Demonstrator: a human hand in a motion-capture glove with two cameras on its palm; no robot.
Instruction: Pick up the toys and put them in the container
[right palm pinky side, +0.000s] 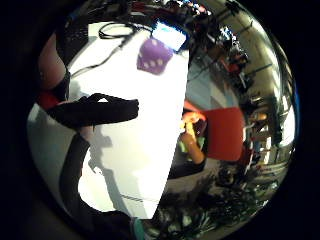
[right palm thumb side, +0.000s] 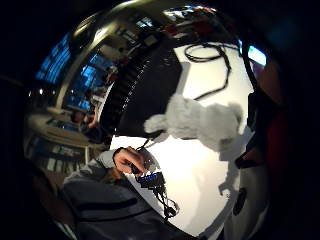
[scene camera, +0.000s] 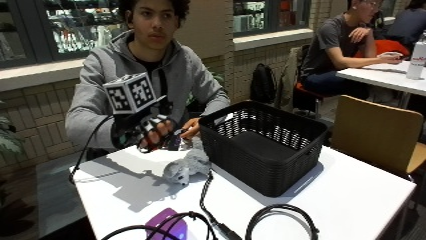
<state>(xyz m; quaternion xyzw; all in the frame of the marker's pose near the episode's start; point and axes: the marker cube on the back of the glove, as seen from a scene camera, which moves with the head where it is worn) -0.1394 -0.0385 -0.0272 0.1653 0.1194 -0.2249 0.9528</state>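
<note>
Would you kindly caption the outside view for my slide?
Gloved right hand hovers open above a grey plush toy beside an empty black plastic basket on a white table.

**White table and its load**

A white table (scene camera: 359, 195) carries a black plastic basket (scene camera: 266, 145) standing upright toward its far side. Just beside the basket's left wall a grey plush toy (scene camera: 186, 169) lies on the tabletop. At the near edge sits a purple die (scene camera: 166, 225), with black cables (scene camera: 279, 215) looping around it.
</note>
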